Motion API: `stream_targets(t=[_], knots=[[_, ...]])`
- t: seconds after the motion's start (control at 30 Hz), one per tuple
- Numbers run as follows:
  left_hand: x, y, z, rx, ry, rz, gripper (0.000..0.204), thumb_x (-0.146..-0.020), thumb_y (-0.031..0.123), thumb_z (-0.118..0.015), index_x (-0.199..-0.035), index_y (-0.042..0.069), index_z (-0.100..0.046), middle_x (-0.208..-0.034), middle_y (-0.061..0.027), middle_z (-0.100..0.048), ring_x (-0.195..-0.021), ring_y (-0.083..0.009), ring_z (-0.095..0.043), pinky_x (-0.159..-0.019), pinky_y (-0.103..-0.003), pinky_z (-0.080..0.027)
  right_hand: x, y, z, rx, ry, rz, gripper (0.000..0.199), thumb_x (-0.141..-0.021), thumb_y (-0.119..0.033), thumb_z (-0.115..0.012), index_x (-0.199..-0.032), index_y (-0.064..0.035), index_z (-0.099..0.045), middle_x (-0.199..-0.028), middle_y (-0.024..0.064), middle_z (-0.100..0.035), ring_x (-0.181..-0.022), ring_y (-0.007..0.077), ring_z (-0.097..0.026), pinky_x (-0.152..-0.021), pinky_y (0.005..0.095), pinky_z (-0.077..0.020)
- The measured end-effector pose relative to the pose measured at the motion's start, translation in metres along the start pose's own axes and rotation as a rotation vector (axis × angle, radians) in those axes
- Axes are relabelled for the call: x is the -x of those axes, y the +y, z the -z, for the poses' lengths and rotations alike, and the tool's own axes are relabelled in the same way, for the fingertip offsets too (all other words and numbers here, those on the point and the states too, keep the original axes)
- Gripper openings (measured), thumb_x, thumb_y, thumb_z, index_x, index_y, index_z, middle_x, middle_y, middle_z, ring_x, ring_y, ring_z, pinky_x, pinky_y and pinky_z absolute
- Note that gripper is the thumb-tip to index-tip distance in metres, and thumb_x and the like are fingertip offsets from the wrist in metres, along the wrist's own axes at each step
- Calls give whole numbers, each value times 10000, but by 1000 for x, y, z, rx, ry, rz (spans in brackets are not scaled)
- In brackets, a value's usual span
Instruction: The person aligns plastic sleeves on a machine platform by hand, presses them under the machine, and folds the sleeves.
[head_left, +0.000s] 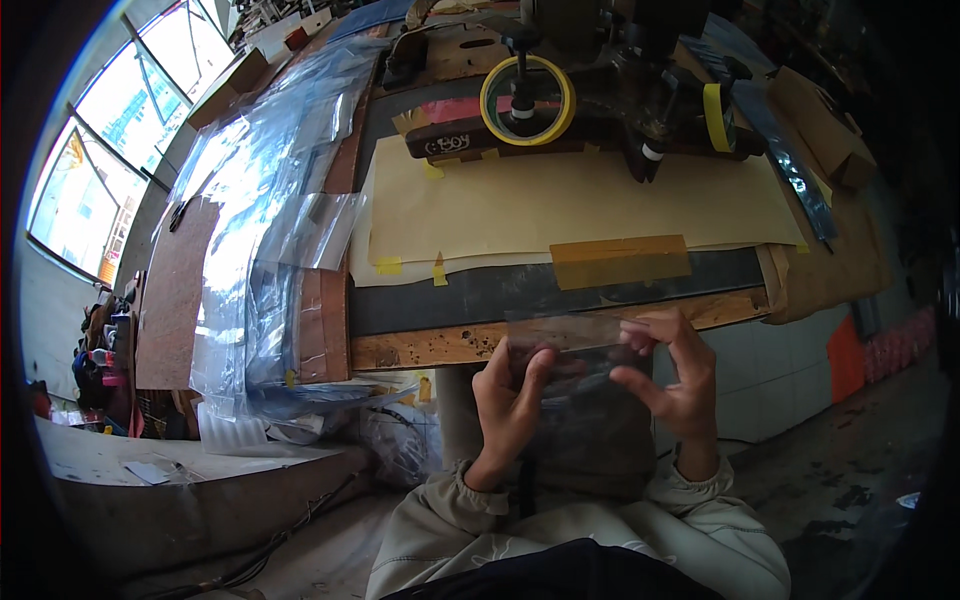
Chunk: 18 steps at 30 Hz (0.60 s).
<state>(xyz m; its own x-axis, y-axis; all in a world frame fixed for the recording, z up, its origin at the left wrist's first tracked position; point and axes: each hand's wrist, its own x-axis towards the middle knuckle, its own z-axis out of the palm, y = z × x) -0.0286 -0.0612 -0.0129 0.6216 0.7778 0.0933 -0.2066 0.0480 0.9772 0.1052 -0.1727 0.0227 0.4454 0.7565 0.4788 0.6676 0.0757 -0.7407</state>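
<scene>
A clear plastic bag (575, 385) hangs between my two hands, just in front of the bench edge. My left hand (508, 405) is closed on the bag's left side, thumb on the near face and the other fingers behind it, showing dimly through the film. On the bag's right side, my right hand (682, 375) has its fingers curled round the edge and its thumb stretched toward them. The bag's lower part is hard to make out against my dark clothing.
Brown paper sheets (480, 205) lie on the bench beneath a black machine arm (600, 128). A yellow tape roll (570, 105) hangs there. An amber strip (620, 262) sits at the paper's front edge. Clear plastic bags (265, 230) are heaped on the left, near a window (110, 170).
</scene>
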Motion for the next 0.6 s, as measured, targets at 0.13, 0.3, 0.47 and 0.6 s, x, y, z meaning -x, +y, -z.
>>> stream_targets(t=[0.13,0.3,0.47,0.6], knots=[[-4,-14,0,76,-91,21,144,-855,52,-547,-955,-47,-517,-861,-81,-620,-835,-134,-613,-731,-219,-464,-7,10,-7,-147,169,-204,147,-782,-135,-655,-816,-24,-566,-719,31,-589,-638,81,-536,-590,209,-426],[-2,-15,3,56,-228,5,204,-803,51,-611,-962,-39,-519,-872,-84,-612,-855,-127,-610,-755,-222,-456,-28,13,-8,-346,308,-201,77,-864,-78,-538,-858,-2,-531,-712,43,-581,-642,72,-549,-587,200,-417],[0,-22,6,30,-235,-10,228,-778,62,-633,-956,-30,-523,-879,-107,-640,-840,-145,-629,-746,-241,-468,-42,17,-17,-282,428,-22,69,-873,-73,-520,-877,-4,-521,-755,52,-586,-714,103,-559,-645,219,-420],[1,-18,10,-119,-270,-89,181,-794,54,-608,-939,-26,-537,-853,-103,-645,-800,-134,-634,-719,-241,-475,-38,14,-27,-423,518,98,83,-877,-103,-513,-890,-22,-519,-759,66,-589,-749,142,-558,-697,271,-415]])
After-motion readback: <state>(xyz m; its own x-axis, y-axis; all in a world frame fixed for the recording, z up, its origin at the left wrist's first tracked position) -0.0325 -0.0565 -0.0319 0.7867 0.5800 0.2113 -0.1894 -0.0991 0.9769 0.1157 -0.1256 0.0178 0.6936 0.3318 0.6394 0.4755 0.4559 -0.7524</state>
